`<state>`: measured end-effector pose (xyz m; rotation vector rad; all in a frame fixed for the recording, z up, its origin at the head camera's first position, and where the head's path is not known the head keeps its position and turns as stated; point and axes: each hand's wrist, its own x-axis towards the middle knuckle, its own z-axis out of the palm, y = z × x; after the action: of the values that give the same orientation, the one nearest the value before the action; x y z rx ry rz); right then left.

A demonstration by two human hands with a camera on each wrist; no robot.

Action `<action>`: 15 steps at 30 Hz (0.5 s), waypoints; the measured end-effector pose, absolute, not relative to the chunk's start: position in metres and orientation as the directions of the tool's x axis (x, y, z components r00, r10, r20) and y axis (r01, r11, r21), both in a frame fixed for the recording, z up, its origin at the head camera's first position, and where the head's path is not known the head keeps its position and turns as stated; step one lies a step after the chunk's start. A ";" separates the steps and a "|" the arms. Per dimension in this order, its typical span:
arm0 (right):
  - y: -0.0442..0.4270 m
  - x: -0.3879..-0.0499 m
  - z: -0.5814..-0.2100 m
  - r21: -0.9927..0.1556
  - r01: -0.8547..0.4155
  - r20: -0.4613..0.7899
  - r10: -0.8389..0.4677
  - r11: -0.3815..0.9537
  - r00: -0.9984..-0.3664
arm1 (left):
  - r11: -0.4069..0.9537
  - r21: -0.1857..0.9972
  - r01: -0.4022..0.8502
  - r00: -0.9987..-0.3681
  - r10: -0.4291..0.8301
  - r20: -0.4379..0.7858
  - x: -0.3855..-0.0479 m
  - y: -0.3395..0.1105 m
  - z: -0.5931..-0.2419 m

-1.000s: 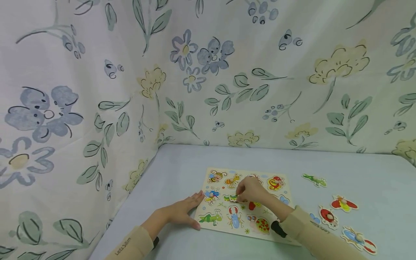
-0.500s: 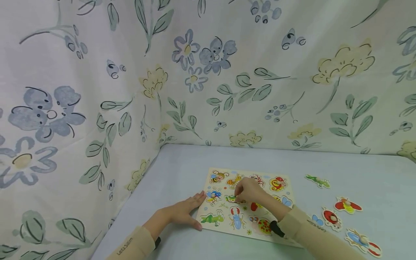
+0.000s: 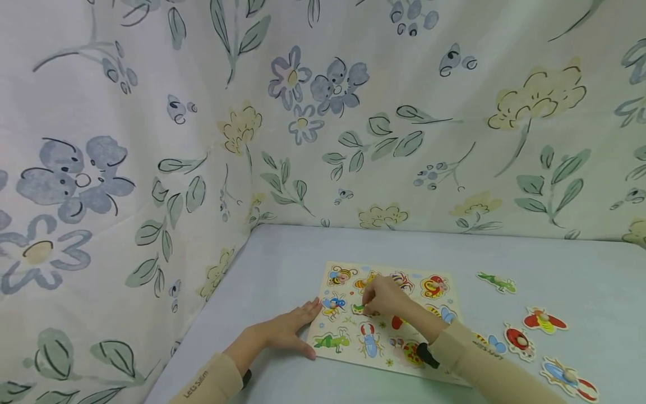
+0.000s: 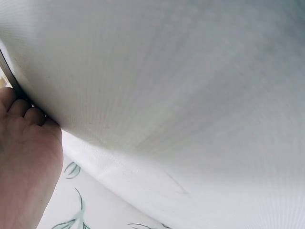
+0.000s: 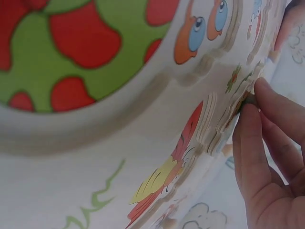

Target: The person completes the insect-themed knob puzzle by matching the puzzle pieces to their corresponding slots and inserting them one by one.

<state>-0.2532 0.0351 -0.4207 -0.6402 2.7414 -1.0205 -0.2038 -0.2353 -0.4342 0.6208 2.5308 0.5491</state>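
Slightly further left than a second ago, the right grip sits over the puzzle board. I see a smooth, pale worktop beneath that flat rectangle, the left grip spread along its left edge. Contoured insect pieces, some with round knobs, lie to the right. At the board's middle row, the right grip pinches a wavy-edged green caterpillar piece.

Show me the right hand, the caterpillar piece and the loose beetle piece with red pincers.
Right hand (image 3: 384,297): head view, back of the hand.
Caterpillar piece (image 3: 358,309): head view, its visible green end.
Loose beetle piece (image 3: 570,375): head view, its knob.
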 end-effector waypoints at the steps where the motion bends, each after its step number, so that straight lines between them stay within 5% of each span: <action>1: 0.034 -0.253 -0.421 -0.654 -0.335 0.005 -0.438 0.679 -0.899 | 0.815 0.481 0.323 -0.784 0.516 -0.346 -0.204 -0.235 -0.434; 15: 0.034 -0.253 -0.422 -0.660 -0.380 0.049 -0.467 0.648 -0.883 | 0.821 0.481 0.306 -0.793 0.500 -0.348 -0.204 -0.234 -0.434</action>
<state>-0.2528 0.0342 -0.4222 -0.7067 2.7363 -1.0524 -0.2035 -0.2343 -0.4339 0.5978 2.5350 0.5609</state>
